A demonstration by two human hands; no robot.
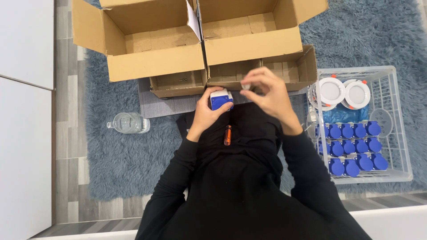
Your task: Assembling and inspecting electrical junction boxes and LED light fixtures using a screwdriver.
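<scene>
My left hand (206,114) grips a small blue and white socket block (221,98) and holds it over my lap. A little to its right, my right hand (270,94) is raised with its fingertips pinched on a tiny grey part (245,86). An orange-handled screwdriver (227,134) lies on my black clothing just below the block. Both hands sit right in front of the low cardboard trays.
Two large open cardboard boxes (153,62) (253,44) stand ahead, with two small trays (178,84) (284,66) below them. At the right, a white wire basket (393,129) holds several blue socket blocks (351,146) and two round white lamps (344,92). A clear water bottle (129,122) lies on the grey-blue rug.
</scene>
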